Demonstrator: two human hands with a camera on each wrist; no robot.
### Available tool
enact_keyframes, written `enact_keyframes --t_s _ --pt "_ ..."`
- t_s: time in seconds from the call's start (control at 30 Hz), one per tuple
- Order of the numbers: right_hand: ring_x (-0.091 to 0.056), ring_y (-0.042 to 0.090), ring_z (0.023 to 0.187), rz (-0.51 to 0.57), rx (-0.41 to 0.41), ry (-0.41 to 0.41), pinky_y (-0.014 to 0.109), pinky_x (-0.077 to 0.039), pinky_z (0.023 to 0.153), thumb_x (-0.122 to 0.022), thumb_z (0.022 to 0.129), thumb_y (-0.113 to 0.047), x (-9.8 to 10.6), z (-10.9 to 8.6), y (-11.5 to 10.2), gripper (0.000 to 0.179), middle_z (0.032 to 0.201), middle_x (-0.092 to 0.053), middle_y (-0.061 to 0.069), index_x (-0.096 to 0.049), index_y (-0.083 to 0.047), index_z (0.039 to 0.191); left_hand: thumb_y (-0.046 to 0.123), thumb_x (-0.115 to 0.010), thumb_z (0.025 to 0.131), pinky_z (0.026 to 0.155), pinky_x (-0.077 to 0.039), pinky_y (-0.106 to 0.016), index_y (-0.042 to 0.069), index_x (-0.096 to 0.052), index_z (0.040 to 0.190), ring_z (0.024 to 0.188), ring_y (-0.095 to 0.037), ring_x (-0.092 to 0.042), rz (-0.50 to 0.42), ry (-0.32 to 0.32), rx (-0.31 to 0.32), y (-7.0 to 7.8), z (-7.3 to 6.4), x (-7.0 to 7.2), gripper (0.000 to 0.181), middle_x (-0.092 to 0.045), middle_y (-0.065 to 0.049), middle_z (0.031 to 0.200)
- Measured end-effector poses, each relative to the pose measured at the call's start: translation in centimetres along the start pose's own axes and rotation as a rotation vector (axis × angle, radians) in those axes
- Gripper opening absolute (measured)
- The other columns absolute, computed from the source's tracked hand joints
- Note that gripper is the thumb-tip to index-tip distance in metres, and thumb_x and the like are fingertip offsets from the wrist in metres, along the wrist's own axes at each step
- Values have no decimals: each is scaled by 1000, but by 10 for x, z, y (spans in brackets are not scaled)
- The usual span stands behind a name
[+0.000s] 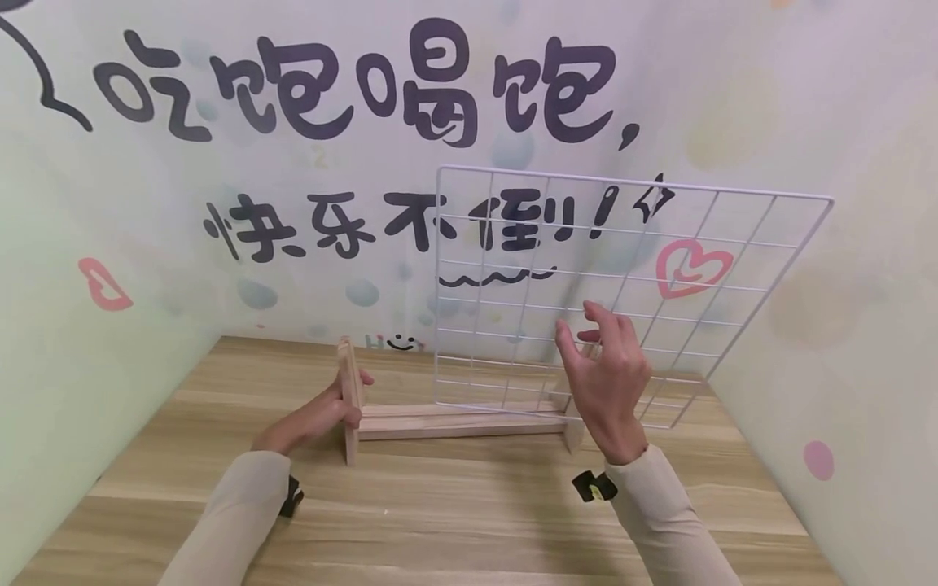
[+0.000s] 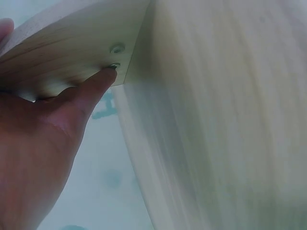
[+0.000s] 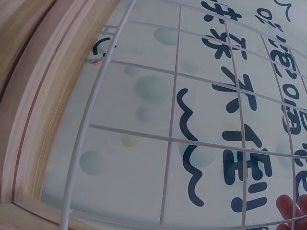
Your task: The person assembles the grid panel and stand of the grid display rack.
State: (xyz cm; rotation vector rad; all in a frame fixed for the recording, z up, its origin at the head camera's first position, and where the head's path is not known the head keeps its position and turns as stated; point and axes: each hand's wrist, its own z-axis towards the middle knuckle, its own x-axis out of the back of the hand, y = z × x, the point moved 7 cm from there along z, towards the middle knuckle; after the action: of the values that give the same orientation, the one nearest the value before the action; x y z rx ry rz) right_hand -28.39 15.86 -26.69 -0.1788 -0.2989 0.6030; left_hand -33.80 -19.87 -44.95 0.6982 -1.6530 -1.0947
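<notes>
My left hand [image 1: 326, 415] grips the left end board [image 1: 350, 407] of a low wooden stand, its thumb touching a screw head [image 2: 115, 65] on the board in the left wrist view. Two long pale rails [image 1: 462, 422] run from there to the right end board [image 1: 573, 431]. Above the stand, tilted and reaching past its right end, is a white wire grid panel [image 1: 634, 180]. My right hand [image 1: 610, 370] holds the panel near its lower right part with bent fingers; the exact grip is partly hidden. Fingertips [image 3: 285, 207] show by the wires in the right wrist view.
The stand is on a wood-grain table [image 1: 432, 505]. Behind it rises a pale wall [image 1: 352, 163] with dark lettering and coloured spots; side walls close in at left and right. Dark wrist devices [image 1: 593, 487] sit at both sleeves.
</notes>
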Motion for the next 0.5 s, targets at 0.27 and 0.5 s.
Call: enact_keyframes --t_s 0.27,0.5 --pt "-72 29 71 -11 -4 -1 40 -45 47 -76 86 -23 -1 3 -2 36 97 -70 17 -68 0 112 -2 -58 70 103 -35 -62 2 -27 139 127 -44 -30 -8 -11 6 1 10 -5 76 -14 -24 148" --pt "-72 29 71 5 -20 4 40 -47 48 -76 86 -24 -2 5 -3 35 97 -70 16 -69 -1 112 -2 -58 71 103 -35 -63 4 -27 140 129 -46 -29 -12 -27 -4 4 14 -10 76 -11 -24 151"
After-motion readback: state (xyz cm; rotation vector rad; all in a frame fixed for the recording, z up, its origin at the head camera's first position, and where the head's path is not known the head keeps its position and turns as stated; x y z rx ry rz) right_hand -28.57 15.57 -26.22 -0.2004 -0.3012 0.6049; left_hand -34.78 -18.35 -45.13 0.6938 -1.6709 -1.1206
